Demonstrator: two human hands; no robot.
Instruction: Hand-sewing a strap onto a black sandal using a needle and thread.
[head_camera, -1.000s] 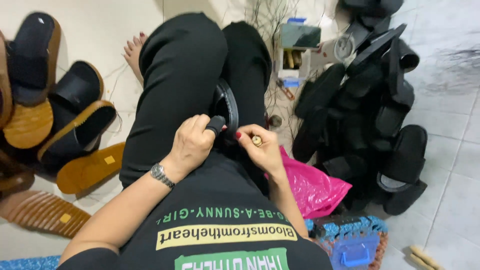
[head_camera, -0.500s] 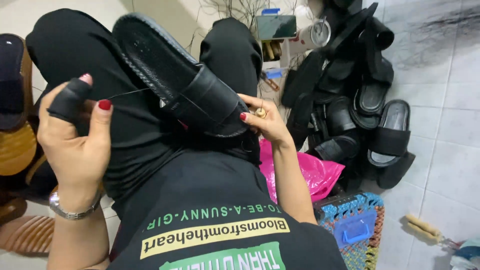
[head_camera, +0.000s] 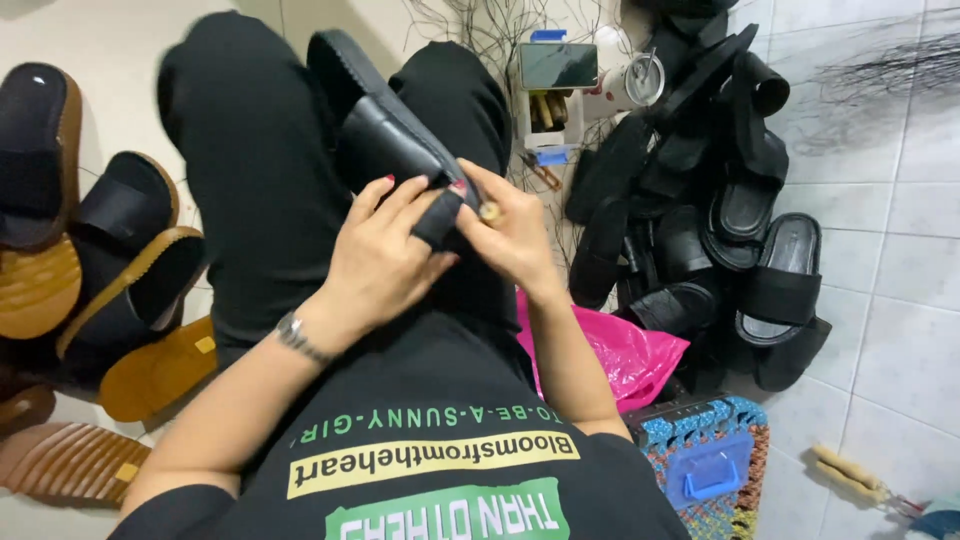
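Note:
A black slide sandal (head_camera: 375, 120) rests on my lap, its toe pointing away from me. My left hand (head_camera: 385, 260) grips the near edge of its black strap, with a black sleeve over the index finger. My right hand (head_camera: 510, 235) pinches the same strap edge from the right, and a small gold thimble sits on one fingertip. A metal watch circles my left wrist. I sit on the floor in black trousers and a black printed shirt.
A heap of black sandals (head_camera: 720, 200) lies at the right. Tan-soled sandals (head_camera: 90, 270) are stacked at the left. Also around me: a phone on a small box (head_camera: 556, 70), a pink plastic bag (head_camera: 620, 350), a blue woven basket (head_camera: 705, 450), loose black thread on tiles.
My left hand was stretched out to the left pulling a thread taut. It has come back to the strap and now meets my right hand on the sandal.

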